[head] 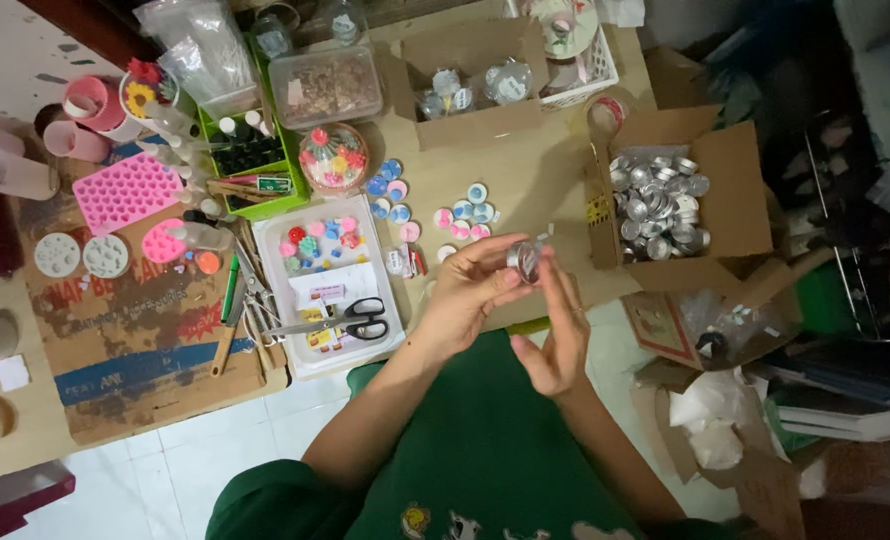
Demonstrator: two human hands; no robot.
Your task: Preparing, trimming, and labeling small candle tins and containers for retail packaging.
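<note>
One small round metal tin point(527, 260) sits between both hands, above the near edge of the desk point(525, 180), just right of the picture's middle. The left hand point(470, 290) pinches it, fingertips pressed on its rim from about 8 o'clock; that grip is closed on the tin. The right hand point(557, 335) comes up from 5 o'clock with its fingers touching the tin's far side, but whether they clamp it or only steady it I cannot tell.

By its look the tin is light, stiff, thin-walled and shiny, so probably slippery on the flat faces and easy to dent if squeezed hard. The rim looks the safest hold, with opposed fingertips across the width.

It is a short disc, so it has no real long axis. It is tilted on edge, one flat face turned roughly toward 3 o'clock; which face is the lid I cannot tell.

At 2 o'clock from the hands, a cardboard box point(735, 190) holds many similar tins. At 9 o'clock, scissors point(350, 320) lie on a white tray point(275, 300).
</note>
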